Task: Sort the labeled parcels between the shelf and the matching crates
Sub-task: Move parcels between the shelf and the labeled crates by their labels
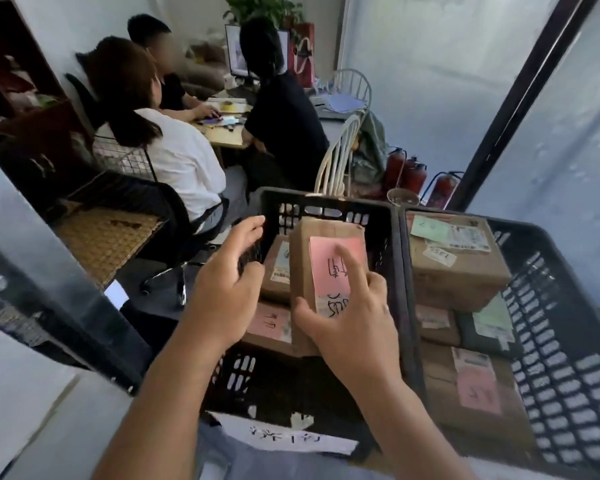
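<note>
A white paper label [291,436] hangs on the near wall of a black plastic crate [326,202]. Above it, the right hand [352,327] grips a brown cardboard parcel [300,271] – thumb on its near edge, forefinger stretched across its pink handwritten label [326,268], long axis pointing away. The left hand [229,282] hovers beside it, fingers loosely curled, holding nothing. A second crate [551,323] of parcels stands alongside to the right. Beyond, three seated people [174,147] work at a tabletop [227,135] – red fire extinguishers [414,176] line the wall.

Right hand [354,317] holds pink-labelled parcel [326,268] over left crate [326,202].
</note>
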Demonstrator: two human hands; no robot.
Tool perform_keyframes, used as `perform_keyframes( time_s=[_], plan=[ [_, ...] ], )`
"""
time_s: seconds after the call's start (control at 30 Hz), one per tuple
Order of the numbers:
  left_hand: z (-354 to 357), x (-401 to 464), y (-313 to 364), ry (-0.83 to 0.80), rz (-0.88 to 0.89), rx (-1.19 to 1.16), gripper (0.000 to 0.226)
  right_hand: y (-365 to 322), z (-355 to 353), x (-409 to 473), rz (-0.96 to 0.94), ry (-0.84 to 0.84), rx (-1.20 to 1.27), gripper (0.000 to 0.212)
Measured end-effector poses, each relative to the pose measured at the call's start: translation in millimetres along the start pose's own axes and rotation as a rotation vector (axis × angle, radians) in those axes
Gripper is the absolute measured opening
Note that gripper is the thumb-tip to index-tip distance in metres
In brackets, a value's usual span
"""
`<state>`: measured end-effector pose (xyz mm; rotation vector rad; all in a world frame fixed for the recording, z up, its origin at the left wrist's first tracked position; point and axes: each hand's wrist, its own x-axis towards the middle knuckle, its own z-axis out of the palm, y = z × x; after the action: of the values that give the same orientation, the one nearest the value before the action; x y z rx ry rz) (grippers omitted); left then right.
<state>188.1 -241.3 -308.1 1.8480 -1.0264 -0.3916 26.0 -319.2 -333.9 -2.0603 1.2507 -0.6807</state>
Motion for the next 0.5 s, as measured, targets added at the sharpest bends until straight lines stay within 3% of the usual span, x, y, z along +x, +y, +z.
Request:
perform_keyframes(
  time_s=[0.13,0.4,0.5],
  plan=[
    [-1,49,-65,-0.023,-0.151,0.230,0.062,29,57,5,0.174,-0.070,-0.145,0.095],
    [16,82,-115,-0.085,-0.263,0.280,0.069,73,95,31,0.525,-0.178,-0.204,0.095],
    [17,87,-118,-0.090,-0.274,0.275,0.067,80,97,28,0.565,-0.224,-0.293,0.095]
  ],
)
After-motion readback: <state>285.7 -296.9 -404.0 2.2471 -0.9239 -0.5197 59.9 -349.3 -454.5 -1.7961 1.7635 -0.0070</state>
